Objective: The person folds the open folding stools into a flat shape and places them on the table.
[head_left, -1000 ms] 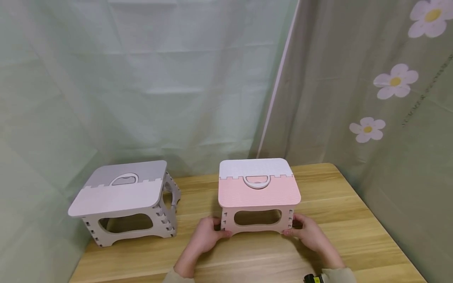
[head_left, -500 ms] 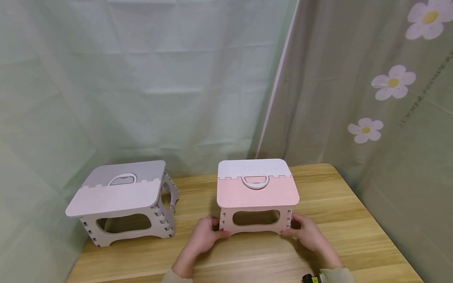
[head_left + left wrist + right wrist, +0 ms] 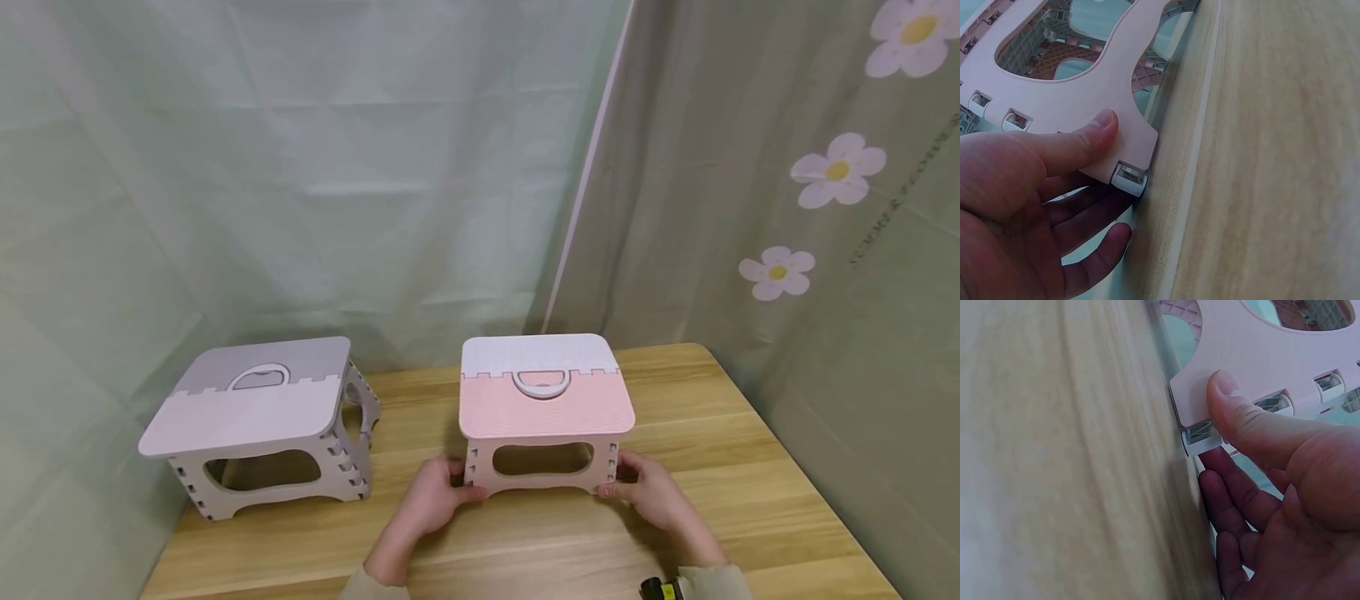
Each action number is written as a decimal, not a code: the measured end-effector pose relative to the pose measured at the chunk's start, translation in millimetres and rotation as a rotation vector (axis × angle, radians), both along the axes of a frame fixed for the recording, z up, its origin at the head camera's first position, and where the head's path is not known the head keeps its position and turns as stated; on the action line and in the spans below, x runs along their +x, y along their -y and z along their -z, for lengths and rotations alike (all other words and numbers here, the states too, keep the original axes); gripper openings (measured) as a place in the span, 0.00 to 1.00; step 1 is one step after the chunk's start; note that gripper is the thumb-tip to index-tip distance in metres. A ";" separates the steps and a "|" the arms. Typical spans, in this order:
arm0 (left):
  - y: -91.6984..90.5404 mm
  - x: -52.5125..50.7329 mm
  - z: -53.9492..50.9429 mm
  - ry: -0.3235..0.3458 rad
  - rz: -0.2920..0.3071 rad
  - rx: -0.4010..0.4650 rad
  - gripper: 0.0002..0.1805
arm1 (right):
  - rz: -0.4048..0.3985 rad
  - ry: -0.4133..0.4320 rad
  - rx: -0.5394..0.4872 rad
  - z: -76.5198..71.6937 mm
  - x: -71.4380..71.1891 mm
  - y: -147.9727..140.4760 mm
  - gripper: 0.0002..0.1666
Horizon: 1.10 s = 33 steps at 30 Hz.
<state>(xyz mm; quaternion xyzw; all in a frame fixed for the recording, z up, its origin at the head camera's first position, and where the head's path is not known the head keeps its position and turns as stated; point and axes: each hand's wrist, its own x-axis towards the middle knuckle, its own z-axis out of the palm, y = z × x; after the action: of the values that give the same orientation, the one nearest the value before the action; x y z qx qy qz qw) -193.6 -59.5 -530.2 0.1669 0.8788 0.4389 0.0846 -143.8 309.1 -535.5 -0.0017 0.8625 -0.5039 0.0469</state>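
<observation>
- Head camera: high, facing forward and down; widest, farthest view: grey-lilac stool (image 3: 255, 417), pink stool (image 3: 546, 417), tabletop (image 3: 525, 554), curtain (image 3: 360, 208).
- Left wrist: close, tilted, past left hand (image 3: 1029, 187) to left front foot (image 3: 1132, 140); tabletop at right.
- Right wrist: equally close, past right hand (image 3: 1291, 481) to right front foot (image 3: 1192, 400); tabletop at left.
- All share pink stool's front panel (image 3: 1060, 106).

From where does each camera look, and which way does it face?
Head: worn on the head, facing forward and down at the pink-and-white plastic stool, the grey-and-lilac plastic stool and the wood-grain table; left hand, right hand and sleeves show.
Left wrist: on that wrist, facing the pink stool's lower corner; only the left hand shows.
Right wrist: likewise, facing the opposite lower corner; only the right hand shows.
Both wrist views share the front panel and table.
</observation>
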 end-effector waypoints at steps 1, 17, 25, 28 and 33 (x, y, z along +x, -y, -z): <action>0.1 -0.3 -0.3 0.000 0.001 -0.002 0.15 | 0.004 0.003 0.002 -0.4 0.0 0.3 0.28; -0.7 1.0 -5.8 -0.004 0.009 0.002 0.14 | 0.031 0.036 0.019 -0.4 -0.7 1.1 0.31; 0.8 0.8 -2.3 -0.003 -0.009 -0.008 0.15 | -0.005 0.001 0.024 0.7 -0.5 2.0 0.31; 1.2 0.9 -1.3 -0.022 -0.015 -0.015 0.17 | -0.037 -0.014 0.035 2.3 -1.3 1.3 0.34; 0.5 1.3 -1.8 -0.045 -0.020 -0.030 0.18 | -0.045 -0.025 0.067 5.1 -2.4 -0.1 0.41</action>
<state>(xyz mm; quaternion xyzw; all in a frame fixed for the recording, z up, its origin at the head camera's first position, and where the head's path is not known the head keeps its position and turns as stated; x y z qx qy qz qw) -192.2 -60.0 -528.5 0.1667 0.8885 0.4228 0.0631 -146.2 309.2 -540.5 -0.0260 0.8792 -0.4734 0.0474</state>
